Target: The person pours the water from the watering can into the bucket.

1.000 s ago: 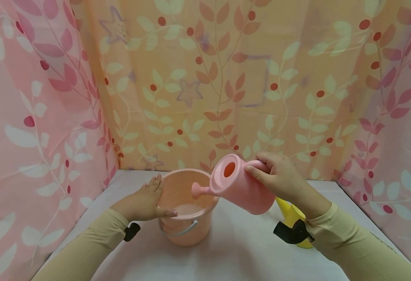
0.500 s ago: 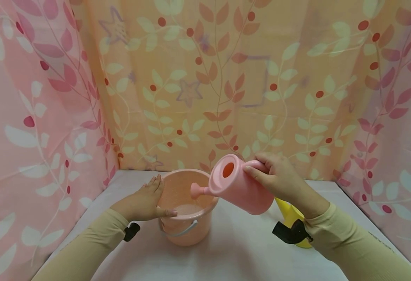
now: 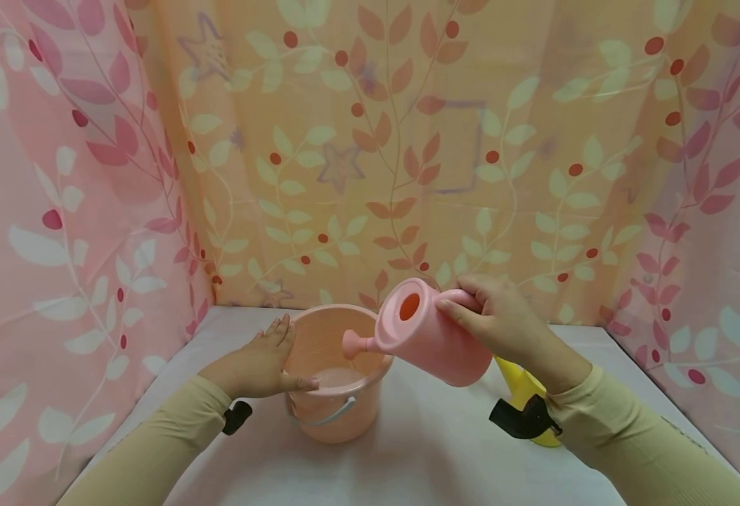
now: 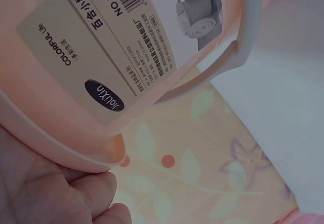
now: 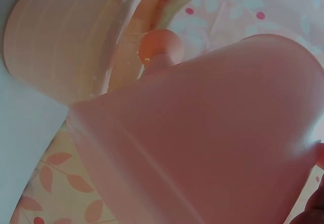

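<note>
A pink watering can (image 3: 436,337) hangs tilted over the right side of a peach bucket (image 3: 344,414), its round sprinkler head (image 3: 353,344) inside the bucket's opening. My right hand (image 3: 509,323) grips the can's handle, thumb on top. Its body fills much of the right wrist view, where small drops show near the sprinkler head (image 5: 161,46). My left hand (image 3: 258,362) rests on the bucket's left rim, fingers straight, thumb lying over the near edge. The left wrist view shows the bucket's label (image 4: 96,57) and grey handle (image 4: 202,77). The right fingers are mostly hidden behind the can's handle.
A yellow object with a pointed spout (image 3: 524,386) stands on the white table (image 3: 433,450), partly hidden behind my right wrist. Leaf-patterned curtains (image 3: 395,140) enclose the table at the back and both sides.
The watering can and right hand have shifted very slightly left. The left hand and bucket stay where they were.
</note>
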{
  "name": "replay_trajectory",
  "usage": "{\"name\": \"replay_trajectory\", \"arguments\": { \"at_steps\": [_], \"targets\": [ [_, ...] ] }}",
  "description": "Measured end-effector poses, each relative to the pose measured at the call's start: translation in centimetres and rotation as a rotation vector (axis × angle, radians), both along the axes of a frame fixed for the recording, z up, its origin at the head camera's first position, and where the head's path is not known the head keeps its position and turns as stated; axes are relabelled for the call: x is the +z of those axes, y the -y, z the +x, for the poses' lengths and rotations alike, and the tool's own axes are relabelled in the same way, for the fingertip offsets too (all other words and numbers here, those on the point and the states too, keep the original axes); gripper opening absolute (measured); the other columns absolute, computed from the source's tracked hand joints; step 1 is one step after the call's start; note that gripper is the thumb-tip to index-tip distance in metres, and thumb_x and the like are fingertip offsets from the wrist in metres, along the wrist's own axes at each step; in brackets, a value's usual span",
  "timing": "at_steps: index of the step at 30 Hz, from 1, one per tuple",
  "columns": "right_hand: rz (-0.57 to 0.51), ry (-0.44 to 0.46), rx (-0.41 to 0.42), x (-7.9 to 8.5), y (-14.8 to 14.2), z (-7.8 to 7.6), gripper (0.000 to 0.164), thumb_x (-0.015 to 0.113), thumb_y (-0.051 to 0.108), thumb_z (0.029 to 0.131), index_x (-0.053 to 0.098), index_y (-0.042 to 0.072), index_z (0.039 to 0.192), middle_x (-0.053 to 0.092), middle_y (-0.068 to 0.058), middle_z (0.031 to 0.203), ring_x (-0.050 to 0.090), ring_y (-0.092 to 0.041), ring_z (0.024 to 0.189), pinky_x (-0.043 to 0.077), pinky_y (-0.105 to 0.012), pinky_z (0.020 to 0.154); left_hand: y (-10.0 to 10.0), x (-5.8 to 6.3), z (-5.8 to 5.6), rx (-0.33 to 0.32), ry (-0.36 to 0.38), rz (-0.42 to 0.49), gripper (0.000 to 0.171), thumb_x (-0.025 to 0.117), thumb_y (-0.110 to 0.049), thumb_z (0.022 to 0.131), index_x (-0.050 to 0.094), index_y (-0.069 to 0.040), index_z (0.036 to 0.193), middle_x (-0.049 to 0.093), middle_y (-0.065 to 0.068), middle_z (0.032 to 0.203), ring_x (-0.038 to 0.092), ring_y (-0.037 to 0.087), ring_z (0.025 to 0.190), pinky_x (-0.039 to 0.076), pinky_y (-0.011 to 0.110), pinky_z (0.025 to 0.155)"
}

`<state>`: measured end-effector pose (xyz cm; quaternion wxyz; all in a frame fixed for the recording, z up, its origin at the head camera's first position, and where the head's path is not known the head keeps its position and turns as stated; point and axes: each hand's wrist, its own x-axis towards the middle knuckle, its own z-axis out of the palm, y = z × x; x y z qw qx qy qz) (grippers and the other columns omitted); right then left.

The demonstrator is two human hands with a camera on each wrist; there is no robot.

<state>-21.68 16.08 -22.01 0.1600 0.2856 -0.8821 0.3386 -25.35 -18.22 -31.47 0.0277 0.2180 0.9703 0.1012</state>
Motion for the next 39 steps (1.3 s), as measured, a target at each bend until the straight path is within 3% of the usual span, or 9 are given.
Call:
{"name": "replay_trajectory", "arguments": {
  "at_steps": [12,39],
  "targets": [
    [-0.011,0.002,0.033,0.23,0.23,0.21,0.017,0.063,0.025,0.087,0.058,0.01,0.08,0.055,0.002,0.062,0.053,-0.015,0.058,0.051,-0.027,0.052,-0.01,-0.13,-0.04,0.01,-0.004,-0.007,0.117,0.048,-0.076,0.072,0.015,0.013,0.14,0.007,0.03,0.147,0.006,0.041,0.137,0.012,0.056,0.107],
    [0.005,0.008,0.013,-0.13,0.43,0.0,0.019,0.064,0.027,0.086,0.057,0.012,0.077,0.053,0.002,0.061,0.052,-0.016,0.058,0.051,-0.027,0.051,0.07,-0.51,-0.17,0.014,-0.012,-0.016,0.118,0.047,-0.078,0.07,0.015,0.01,0.141,0.005,0.028,0.148,0.006,0.04,0.137,0.013,0.055,0.107]
  ]
}}
